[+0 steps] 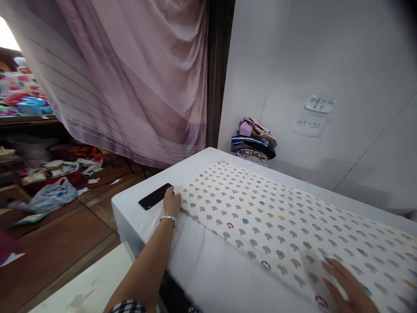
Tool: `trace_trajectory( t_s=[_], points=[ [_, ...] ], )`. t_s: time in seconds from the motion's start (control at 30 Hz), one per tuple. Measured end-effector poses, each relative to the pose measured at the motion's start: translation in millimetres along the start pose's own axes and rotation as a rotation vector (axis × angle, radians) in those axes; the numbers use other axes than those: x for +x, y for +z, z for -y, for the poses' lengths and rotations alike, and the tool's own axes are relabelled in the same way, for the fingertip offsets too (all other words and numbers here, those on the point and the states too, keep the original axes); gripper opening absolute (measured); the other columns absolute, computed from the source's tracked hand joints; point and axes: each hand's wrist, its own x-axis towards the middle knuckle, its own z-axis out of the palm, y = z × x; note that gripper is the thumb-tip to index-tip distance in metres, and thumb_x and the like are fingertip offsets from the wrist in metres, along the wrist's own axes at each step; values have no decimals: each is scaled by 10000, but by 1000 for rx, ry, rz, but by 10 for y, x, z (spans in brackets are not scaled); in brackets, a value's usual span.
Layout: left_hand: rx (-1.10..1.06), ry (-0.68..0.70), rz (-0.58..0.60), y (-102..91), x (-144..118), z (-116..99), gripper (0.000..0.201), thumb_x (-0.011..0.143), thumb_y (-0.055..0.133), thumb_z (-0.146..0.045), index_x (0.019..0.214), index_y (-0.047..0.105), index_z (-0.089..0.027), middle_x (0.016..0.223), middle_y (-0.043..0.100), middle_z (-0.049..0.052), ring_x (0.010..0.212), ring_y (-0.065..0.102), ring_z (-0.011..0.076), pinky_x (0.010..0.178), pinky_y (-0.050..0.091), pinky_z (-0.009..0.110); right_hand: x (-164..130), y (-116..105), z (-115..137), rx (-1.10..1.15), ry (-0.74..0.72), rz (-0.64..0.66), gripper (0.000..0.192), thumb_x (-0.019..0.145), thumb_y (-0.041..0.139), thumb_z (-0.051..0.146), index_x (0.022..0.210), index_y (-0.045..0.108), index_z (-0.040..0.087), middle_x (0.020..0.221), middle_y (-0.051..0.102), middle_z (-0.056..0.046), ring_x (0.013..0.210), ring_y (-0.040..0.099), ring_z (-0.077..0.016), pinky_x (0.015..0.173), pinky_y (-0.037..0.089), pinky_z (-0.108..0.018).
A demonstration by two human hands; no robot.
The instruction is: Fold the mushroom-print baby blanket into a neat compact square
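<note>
A long white cloth (280, 217) printed with grey and coloured mushroom shapes lies flat on a table with a white cover (202, 265). My left hand (171, 201), with a bracelet on the wrist, pinches the cloth's left end. At the lower right, my right hand (347, 287) lies flat on the cloth near its front edge, fingers spread and blurred. A black phone (155, 196) lies on the table just left of my left hand.
A pile of folded colourful fabrics (254, 141) sits at the table's far corner against the white wall, which carries two paper notes (314, 114). A pink curtain (130, 74) hangs at the left. Bags and scraps (48, 191) litter the brown floor.
</note>
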Motion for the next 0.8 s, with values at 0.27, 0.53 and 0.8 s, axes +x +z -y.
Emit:
trace_trajectory(
  t_s=[0.27, 0.53, 0.8],
  points=[
    [36, 130, -84, -142, 66, 209, 542, 770, 449, -148, 1311, 431, -135, 1190, 529, 123, 1031, 557, 230, 908, 452, 350, 770, 767, 1899, 228, -222, 474, 421, 918, 409, 409, 1300, 522, 272, 1389, 458, -41, 1292, 401, -237, 1058, 383, -431],
    [406, 468, -107, -181, 103, 39, 412, 816, 430, -207, 1203, 545, -127, 1298, 487, 141, 1127, 494, 309, 896, 445, 428, 961, 1091, 2363, 164, -301, 748, 546, 918, 412, 419, 1427, 321, 244, 1507, 213, -41, 1387, 191, -248, 1128, 194, -490],
    [380, 835, 378, 732, 460, -712, 409, 878, 426, -335, 1230, 523, -152, 1331, 501, 121, 1209, 464, 238, 1018, 367, 372, 816, 1390, 2259, 17, -424, 616, 533, 893, 467, 399, 1400, 370, 262, 1497, 213, -65, 1371, 227, -290, 1078, 274, -535]
  ],
)
